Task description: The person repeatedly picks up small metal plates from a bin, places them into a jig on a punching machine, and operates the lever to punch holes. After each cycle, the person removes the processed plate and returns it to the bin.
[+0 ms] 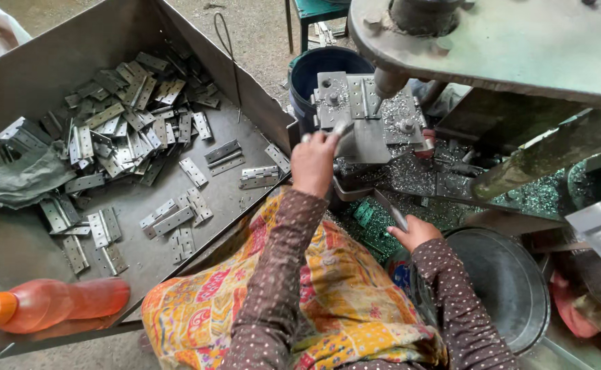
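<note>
My left hand (313, 162) reaches up to the drill's work plate (372, 140) and its fingers pinch the edge of a metal hinge (363, 97) lying under the drill bit (386, 83). My right hand (415, 231) is lower, closed around a thin metal lever (393, 214) that sticks up beside the machine. Metal shavings (410, 175) cover the machine bed.
A large grey metal tray (33, 75) on the left holds several loose hinges (126, 130), a grey cloth (19, 181) and an orange bottle (47, 308). A dark blue bucket (324, 68) stands behind the plate. A round metal pan (506, 281) sits at lower right.
</note>
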